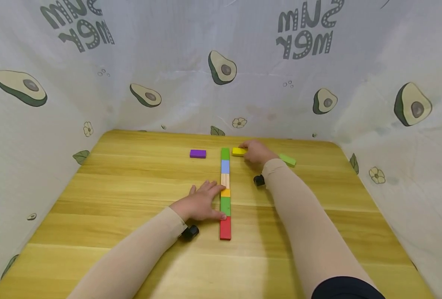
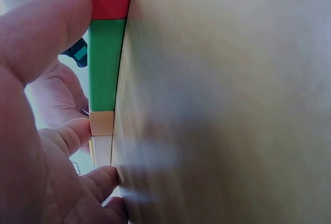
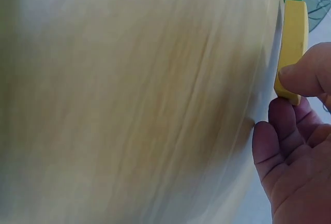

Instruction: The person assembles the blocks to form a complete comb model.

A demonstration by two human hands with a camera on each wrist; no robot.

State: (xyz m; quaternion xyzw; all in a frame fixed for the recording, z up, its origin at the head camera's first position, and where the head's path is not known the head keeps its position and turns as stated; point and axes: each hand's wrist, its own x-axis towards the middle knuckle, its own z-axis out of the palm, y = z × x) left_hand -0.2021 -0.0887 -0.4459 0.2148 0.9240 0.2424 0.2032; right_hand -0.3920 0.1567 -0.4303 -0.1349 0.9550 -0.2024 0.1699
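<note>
A straight row of flat blocks runs away from me: red nearest, then green, orange, pale wood, blue and a second green block at the far end. My left hand lies spread along the row's left side, its thumb at the red-green joint and its index fingertip by the orange block. Beyond it, my right hand pinches the right end of a yellow block. In the right wrist view, that block's other end overlaps the far green block.
Left of the row's far end lies a purple block. A lime green block sits to the right, partly behind my right wrist. The wooden table ends at a printed cloth at the back and sides.
</note>
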